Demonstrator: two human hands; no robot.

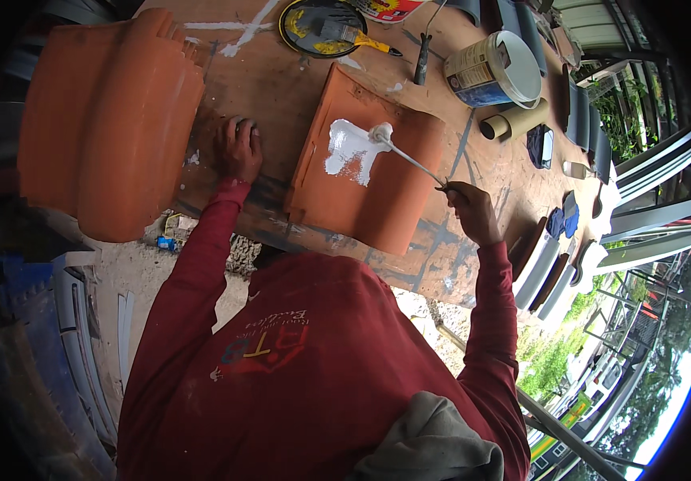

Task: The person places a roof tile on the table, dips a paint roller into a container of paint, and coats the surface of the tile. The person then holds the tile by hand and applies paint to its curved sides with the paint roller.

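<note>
My right hand [473,212] is closed around the dark handle of a small paint roller [414,160]. Its thin, white-smeared rod reaches left to a paint-loaded head, which touches an orange roof tile [397,210] lying on the wooden table. An uneven patch of white paint [351,148] covers part of the tile's upper middle, and bare orange surrounds it. To the left of this tile, my left hand [239,150] rests on the tabletop, fingers slightly bent and apart, holding nothing.
Stacked orange roof tiles [105,128] stand at the left. Along the far side lie a black lid [297,42] with a yellow-handled paintbrush [361,38] and a dark-handled tool [422,64]. A paint bucket [473,76], a cardboard tube [515,120] and dark tiles [541,276] occupy the right.
</note>
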